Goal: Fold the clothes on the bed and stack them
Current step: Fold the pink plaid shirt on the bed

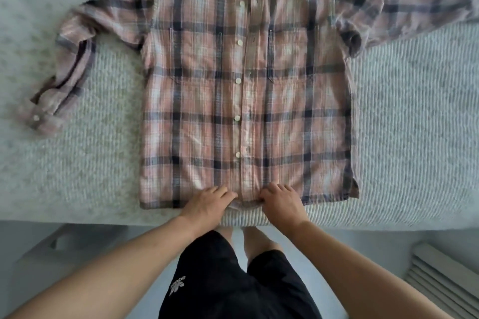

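Note:
A pink and navy plaid button-up shirt (246,90) lies flat and face up on the bed, collar at the far side, hem toward me. Its left sleeve (77,59) bends down and to the left; its right sleeve (414,8) stretches out to the right. My left hand (210,202) and my right hand (280,201) sit side by side at the middle of the hem, one on each side of the button placket. The fingers of both hands curl onto the hem's edge and pinch the fabric.
The bed (414,137) has a pale textured cover and its near edge runs just below the hem. A white box-like piece (64,246) stands on the floor at lower left. A slatted white object (440,274) lies at lower right.

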